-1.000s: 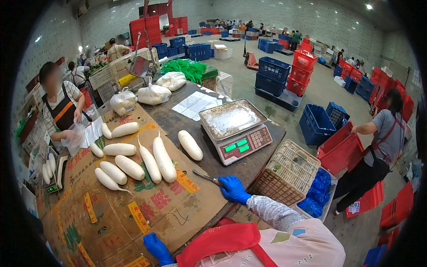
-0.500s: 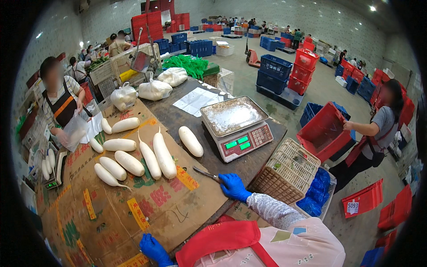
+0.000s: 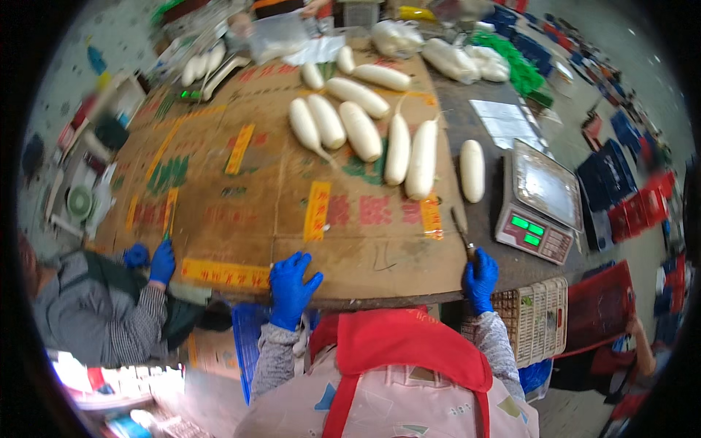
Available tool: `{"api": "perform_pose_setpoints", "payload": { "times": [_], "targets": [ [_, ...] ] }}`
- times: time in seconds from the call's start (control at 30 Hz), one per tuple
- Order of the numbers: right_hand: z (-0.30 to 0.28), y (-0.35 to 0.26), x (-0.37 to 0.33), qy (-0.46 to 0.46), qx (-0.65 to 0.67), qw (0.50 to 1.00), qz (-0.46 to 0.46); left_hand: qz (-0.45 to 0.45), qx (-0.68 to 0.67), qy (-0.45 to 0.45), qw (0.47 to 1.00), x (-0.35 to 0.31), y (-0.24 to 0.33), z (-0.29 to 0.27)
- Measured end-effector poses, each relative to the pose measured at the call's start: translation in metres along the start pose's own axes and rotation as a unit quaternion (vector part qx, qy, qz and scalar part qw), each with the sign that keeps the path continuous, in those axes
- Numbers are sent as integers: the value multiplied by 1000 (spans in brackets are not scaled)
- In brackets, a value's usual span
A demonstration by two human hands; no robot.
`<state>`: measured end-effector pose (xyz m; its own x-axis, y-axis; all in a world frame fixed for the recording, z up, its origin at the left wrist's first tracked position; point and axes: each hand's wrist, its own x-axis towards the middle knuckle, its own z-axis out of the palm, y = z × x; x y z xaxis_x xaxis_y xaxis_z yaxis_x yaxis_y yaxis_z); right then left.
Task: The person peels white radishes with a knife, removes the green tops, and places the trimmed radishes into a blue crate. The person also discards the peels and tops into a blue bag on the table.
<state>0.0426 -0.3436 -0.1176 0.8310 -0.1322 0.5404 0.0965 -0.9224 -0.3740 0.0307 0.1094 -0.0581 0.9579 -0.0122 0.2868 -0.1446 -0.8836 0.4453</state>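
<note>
My right hand [image 3: 480,281], in a blue glove, is closed round the handle of a knife [image 3: 460,222] at the table's near edge, blade pointing away from me. My left hand [image 3: 290,286], gloved alike, rests open at the cardboard's front edge, fingers apart and nothing in them. Beyond the hands, several white radishes [image 3: 361,131] lie in a loose group on the flattened cardboard [image 3: 241,208]. One more radish [image 3: 472,172] sits apart on the dark tabletop, beside a digital scale [image 3: 527,233] with green lit displays and a bare metal pan.
At the left, a co-worker's gloved hand [image 3: 162,261] grips a slim tool. Another person's hands handle a plastic bag [image 3: 276,38] at the far side, near a second scale [image 3: 219,79]. Filled white bags [image 3: 449,60] stand far right. A beige crate [image 3: 539,310] is at my right.
The view has swung left and downward. My left hand now shows fully, with its fingers spread on the table edge. My right hand still holds the knife. The left co-worker has come into view.
</note>
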Motion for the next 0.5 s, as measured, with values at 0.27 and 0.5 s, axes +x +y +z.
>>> {"api": "perform_pose_setpoints", "payload": {
  "times": [0.27, 0.5],
  "targets": [
    [7, 7, 5, -21, -5, 999, -25, -41, -92, 43, 994, -5, -18, 18],
    [7, 6, 7, -14, -14, 999, -35, -66, -117, 61, 989, 8, -28, 39]
  ]
}}
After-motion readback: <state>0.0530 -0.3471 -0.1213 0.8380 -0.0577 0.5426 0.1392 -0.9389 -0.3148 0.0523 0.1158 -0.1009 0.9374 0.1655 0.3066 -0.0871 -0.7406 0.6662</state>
